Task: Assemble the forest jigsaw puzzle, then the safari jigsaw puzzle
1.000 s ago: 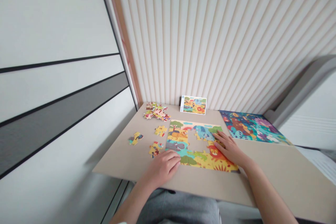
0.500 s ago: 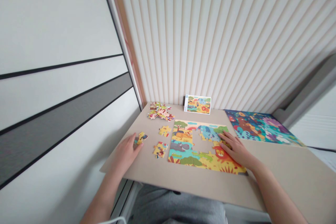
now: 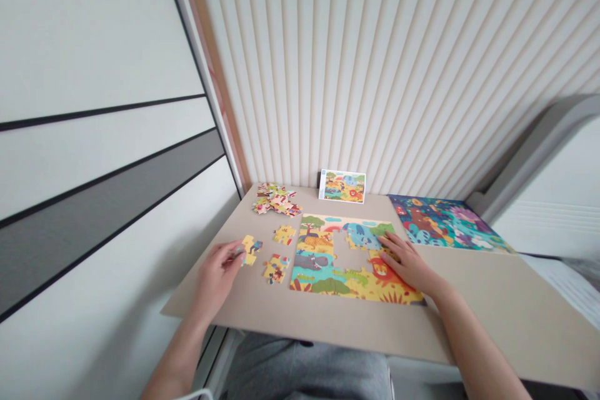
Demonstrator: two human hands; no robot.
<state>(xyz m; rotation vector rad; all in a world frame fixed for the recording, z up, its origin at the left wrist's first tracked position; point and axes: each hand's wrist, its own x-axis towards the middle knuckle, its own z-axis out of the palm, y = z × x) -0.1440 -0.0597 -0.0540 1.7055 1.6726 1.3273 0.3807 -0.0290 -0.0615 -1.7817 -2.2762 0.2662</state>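
Note:
My left hand (image 3: 220,272) is closed, its thumb and fingertips pinching the edge of a yellow puzzle piece (image 3: 252,249) with a dark blue figure on it. Two loose pieces lie to the right of that hand: a yellow puzzle piece (image 3: 284,234) and, nearer me, a multicoloured puzzle piece (image 3: 276,268). The animal jigsaw puzzle (image 3: 323,287) lies flat in the middle of the table, with a gap at its centre. My right hand (image 3: 407,262) rests flat on its right side with fingers spread, covering part of the picture beside the lion.
A heap of puzzle pieces (image 3: 276,200) lies at the back left of the table (image 3: 276,315). Behind the puzzle, a picture card (image 3: 344,187) leans upright. At the right back lies a dark blue assembled puzzle (image 3: 445,223). A ribbed panel (image 3: 328,62) closes off the back.
My left hand has turned the pinched puzzle piece, so its picture now shows more fully. The whole view has shifted slightly; my right hand stays on the puzzle.

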